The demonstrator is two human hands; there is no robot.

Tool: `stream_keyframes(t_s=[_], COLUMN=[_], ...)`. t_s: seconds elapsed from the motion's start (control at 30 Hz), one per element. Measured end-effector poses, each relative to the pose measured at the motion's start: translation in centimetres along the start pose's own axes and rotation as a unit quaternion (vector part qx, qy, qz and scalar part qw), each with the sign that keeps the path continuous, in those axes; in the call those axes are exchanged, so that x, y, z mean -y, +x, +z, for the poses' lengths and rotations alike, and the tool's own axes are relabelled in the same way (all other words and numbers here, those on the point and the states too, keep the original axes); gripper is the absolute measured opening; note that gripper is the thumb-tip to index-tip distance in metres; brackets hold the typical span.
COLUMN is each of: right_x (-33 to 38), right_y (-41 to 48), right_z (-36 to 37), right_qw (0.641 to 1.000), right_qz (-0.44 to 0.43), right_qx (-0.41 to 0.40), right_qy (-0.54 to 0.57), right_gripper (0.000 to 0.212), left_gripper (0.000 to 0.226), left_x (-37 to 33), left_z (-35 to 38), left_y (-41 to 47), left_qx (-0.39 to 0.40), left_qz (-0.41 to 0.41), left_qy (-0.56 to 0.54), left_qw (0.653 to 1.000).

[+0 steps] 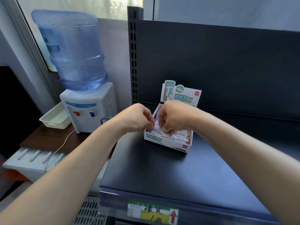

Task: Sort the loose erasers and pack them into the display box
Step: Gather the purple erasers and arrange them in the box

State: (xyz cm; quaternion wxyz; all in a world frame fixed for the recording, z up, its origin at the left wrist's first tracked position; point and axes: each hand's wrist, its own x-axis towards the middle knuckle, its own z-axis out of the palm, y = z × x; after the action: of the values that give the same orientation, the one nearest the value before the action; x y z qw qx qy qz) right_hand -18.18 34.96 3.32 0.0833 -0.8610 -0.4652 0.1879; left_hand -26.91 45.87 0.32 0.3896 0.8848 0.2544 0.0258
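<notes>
A white display box [178,144] with a raised printed back flap stands on the dark shelf [162,172]. Inside lie several wrapped erasers, pale purple ones at the left and orange ones [184,135] at the right. My left hand [138,118] hovers over the box's left edge with curled fingers, its fingertips pinching the end of a purple eraser [156,127]. My right hand [172,117] is over the middle of the box, fingers curled down and pinching the same row of purple erasers. Both hands hide much of the box's inside.
A water dispenser [88,109] with a large blue bottle [71,49] stands to the left on a brown table, beside a cream plastic basket [55,118]. The slotted shelf upright [134,62] and dark back panel rise behind the box. A price label [153,212] sits on the shelf's front edge.
</notes>
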Motion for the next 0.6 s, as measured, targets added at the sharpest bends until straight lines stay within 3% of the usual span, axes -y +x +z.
stream_keyframes(t_s=[0.13, 0.43, 0.6], right_x=[-0.9, -0.6, -1.6], right_y=[0.1, 0.1, -2.1], right_z=[0.0, 0.9, -0.8], right_qw=[0.997, 0.996, 0.986], right_qz=[0.022, 0.022, 0.054], right_qx=[-0.072, -0.068, -0.14], right_qy=[-0.013, -0.046, -0.077], right_gripper=[0.018, 0.014, 0.018], left_gripper=[0.012, 0.014, 0.015], left_x=[-0.3, -0.7, -2.5], left_z=[-0.1, 0.0, -0.2], left_y=[0.1, 0.0, 0.1], left_qx=[0.011, 0.006, -0.064], left_qz=[-0.017, -0.003, 0.04], left_qy=[0.001, 0.041, 0.065], left_qw=[1.0, 0.999, 0.995])
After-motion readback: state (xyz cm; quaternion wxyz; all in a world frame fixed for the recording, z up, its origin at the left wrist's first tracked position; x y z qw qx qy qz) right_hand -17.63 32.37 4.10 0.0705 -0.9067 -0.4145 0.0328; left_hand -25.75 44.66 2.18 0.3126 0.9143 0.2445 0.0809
